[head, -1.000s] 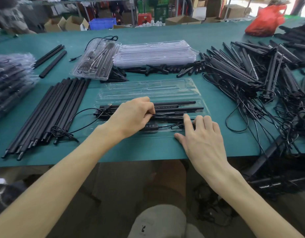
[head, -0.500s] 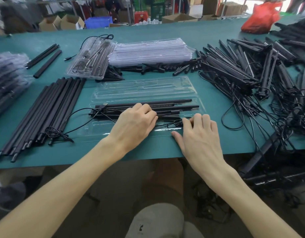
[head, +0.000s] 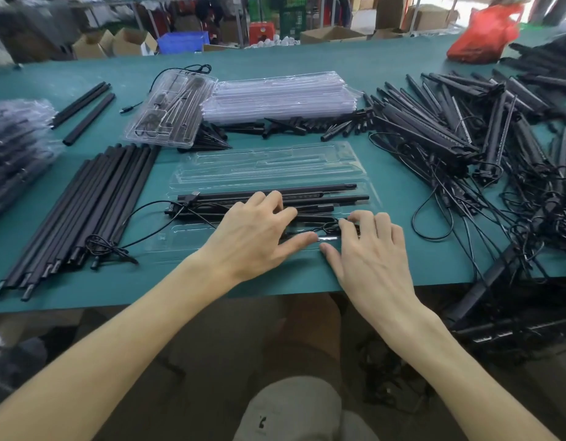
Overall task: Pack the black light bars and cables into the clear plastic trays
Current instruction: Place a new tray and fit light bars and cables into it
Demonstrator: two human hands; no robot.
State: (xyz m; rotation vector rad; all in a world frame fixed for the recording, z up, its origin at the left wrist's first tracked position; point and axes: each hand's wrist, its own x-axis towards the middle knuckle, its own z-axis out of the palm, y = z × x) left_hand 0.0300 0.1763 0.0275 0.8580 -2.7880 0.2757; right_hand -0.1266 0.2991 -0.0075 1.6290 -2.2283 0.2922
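The two hands are close together near the front edge of the tabletop [head: 167, 281]. A moment ago the left hand [head: 256, 230] was bunched up, pinching at the bars. Now it lies flat with its fingers spread, and its thumb reaches toward the right hand [head: 370, 253]. The right hand has stayed put, with its fingertips pushing on the little cable coil [head: 329, 228]. Neither hand grips anything; both just press. I think the parts are being pushed down into their slots, so this tray is nearly full.

The clear tray [head: 186, 241] lies open in the middle, right in front. Long, thin black light bars [head: 339, 197] lie side by side in it. One cable [head: 141, 211] loops out past its left end and needs tucking in. The lid half [head: 268, 167] lies just behind. Farther off is a stack of empty trays [head: 281, 97]. A big tangled pile of bars and cables [head: 466, 138] waits on the right.
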